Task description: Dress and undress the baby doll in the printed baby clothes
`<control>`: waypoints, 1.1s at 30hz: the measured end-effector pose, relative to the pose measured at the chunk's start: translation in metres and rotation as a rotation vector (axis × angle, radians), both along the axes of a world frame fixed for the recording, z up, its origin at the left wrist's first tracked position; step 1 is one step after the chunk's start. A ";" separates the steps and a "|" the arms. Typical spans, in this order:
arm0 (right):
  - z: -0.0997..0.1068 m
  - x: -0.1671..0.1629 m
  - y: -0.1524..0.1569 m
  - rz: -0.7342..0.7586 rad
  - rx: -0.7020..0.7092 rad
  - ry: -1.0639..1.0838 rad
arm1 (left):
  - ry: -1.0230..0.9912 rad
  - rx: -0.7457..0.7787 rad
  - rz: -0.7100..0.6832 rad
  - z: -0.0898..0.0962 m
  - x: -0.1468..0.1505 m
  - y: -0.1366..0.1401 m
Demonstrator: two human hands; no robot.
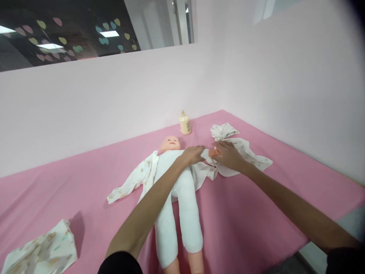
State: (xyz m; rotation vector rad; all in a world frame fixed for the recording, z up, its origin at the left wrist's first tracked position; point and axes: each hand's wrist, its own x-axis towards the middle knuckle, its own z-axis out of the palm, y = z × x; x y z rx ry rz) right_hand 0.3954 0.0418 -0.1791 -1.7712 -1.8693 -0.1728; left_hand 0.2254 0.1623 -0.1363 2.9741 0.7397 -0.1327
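A baby doll (pixel 186 198) with a white cloth body lies on its back, its head toward the wall. My left hand (pixel 193 155) is closed around the doll's outstretched arm on the right side. At the end of that same arm, my right hand (pixel 228 155) grips the doll's hand (pixel 213 152). A white patterned baby shirt (pixel 137 173) covers the doll's other arm and spreads beneath its body. The shirt's free sleeve (pixel 210 172) lies bunched just below my hands. My fingertips are partly hidden.
A pump bottle (pixel 185 125) stands behind the doll's head. Folded white cloth (pixel 224 131) and a spread patterned garment (pixel 251 154) lie to the right. Another patterned cloth (pixel 42 251) is at the near left. Pink sheet (pixel 245 224) covers the table, with white walls behind and right.
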 end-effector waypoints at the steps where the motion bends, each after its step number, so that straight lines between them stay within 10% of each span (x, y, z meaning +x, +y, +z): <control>1: -0.003 -0.002 -0.005 -0.054 0.106 0.036 | -0.021 -0.004 0.013 0.004 -0.004 0.001; 5: -0.017 -0.020 -0.019 -0.241 0.262 0.351 | -0.192 -0.094 0.073 0.023 -0.022 0.004; 11: -0.004 -0.051 0.018 -0.167 -0.391 0.671 | -0.440 -0.205 0.122 0.036 -0.043 0.003; 17: 0.002 -0.065 0.053 0.002 -0.639 0.578 | -0.517 -0.264 0.119 0.045 -0.054 -0.002; 33: 0.059 0.008 0.060 -0.252 -0.040 0.675 | -0.473 -0.315 0.121 0.045 -0.062 0.008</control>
